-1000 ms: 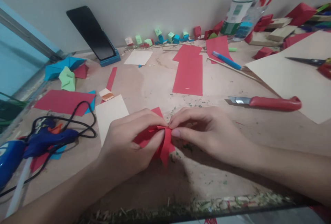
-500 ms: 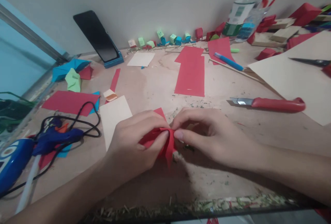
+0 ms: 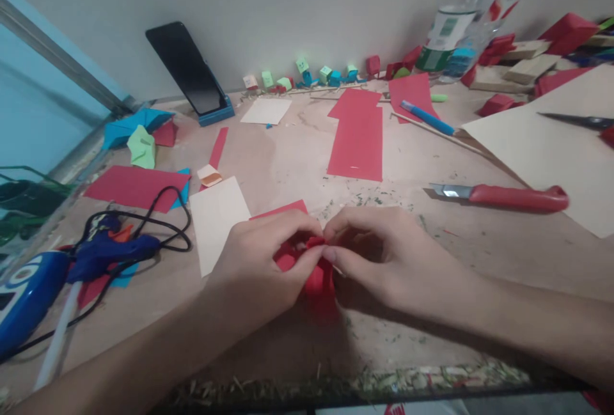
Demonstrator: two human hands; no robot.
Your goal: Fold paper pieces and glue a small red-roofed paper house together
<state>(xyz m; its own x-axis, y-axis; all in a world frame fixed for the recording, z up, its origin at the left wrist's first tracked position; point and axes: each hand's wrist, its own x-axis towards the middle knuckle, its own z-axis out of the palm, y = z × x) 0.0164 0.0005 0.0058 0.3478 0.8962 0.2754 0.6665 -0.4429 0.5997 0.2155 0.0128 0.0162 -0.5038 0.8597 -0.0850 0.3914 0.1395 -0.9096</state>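
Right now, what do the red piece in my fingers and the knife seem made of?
The red piece: probably matte paper or thin card, as it curves like a thin sheet. The knife: metal blade, judging by its bright glint; smooth handle, likely plastic, from its even red colour.

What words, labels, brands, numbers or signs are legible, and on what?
None legible.
Clear plastic bottle with white-and-green label: print too blurred.
Clear plastic bottle with red-and-white print: too blurred.
Blue rounded object, left edge: white marking, blurred.
White flat sheet, bottom edge: red lettering, cut off.
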